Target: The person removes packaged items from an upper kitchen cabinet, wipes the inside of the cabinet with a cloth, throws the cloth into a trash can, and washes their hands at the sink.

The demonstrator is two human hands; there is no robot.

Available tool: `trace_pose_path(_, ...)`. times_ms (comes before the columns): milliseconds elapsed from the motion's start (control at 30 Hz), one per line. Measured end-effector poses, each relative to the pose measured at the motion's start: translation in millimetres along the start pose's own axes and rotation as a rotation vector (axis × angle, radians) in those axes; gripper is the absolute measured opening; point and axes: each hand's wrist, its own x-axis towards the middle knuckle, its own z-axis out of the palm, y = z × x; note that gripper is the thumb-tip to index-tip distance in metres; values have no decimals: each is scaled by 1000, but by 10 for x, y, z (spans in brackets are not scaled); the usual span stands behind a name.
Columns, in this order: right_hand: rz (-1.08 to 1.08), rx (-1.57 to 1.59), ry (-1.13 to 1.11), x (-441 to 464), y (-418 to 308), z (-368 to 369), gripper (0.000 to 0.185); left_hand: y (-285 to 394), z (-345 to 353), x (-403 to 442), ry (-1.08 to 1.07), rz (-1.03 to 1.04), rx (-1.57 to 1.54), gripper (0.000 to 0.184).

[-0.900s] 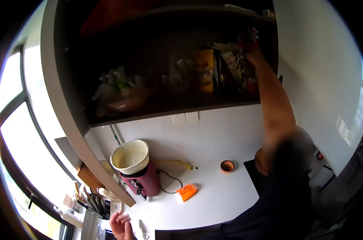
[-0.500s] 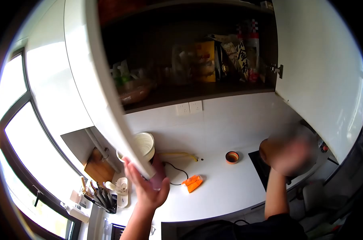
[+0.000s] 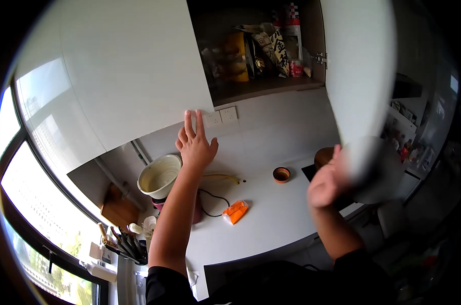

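Note:
My left hand (image 3: pixel 196 147) reaches up with its fingers stretched, their tips against the lower edge of the white left cabinet door (image 3: pixel 129 71). Nothing is held in it. On the right, my right hand (image 3: pixel 324 183) is at the lower end of the other white cabinet door (image 3: pixel 355 71), which stands swung out. A digit points upward, while the rest of the fingers are blurred and partly behind the door. Between the two doors, the dark cabinet (image 3: pixel 268 89) shows printed food packets (image 3: pixel 280 51), a yellow box (image 3: pixel 237 56) and a red can (image 3: pixel 295 68).
On the white counter (image 3: pixel 256 229) lie an orange packet (image 3: pixel 235 212) and a small orange-rimmed bowl (image 3: pixel 281 175). A cream basin (image 3: pixel 160 175) sits at the left, near a knife holder (image 3: pixel 126 246). A blurred pan (image 3: pixel 378 173) is at the right.
The left cabinet door has swung from ajar to flat across the cabinet's left part, my left hand rising with it. My right hand has moved left and up to the right door, which has swung inward.

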Motion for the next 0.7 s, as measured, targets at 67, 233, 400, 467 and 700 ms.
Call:
trace_pose_path(67, -10, -111, -349, -1, -6, 290, 62, 7, -39, 27, -2, 9, -23, 102)
trace_pose_path(233, 16, -522, -777, -306, 494, 844, 67, -43, -220, -356, 11, 27, -172, 94)
trace_pose_path(400, 16, -759, -897, -457, 918, 1207, 77, 26, -198, -1453, -13, 166, -425, 92)
trace_pose_path(467, 45, -843, -936, -456, 963, 1246, 80, 149, -90, -1883, -63, 151, -525, 92)
trace_pose_path(700, 206, -643, -1050, -491, 786, 612, 81, 629, 289, -3250, -521, 55, -855, 85)
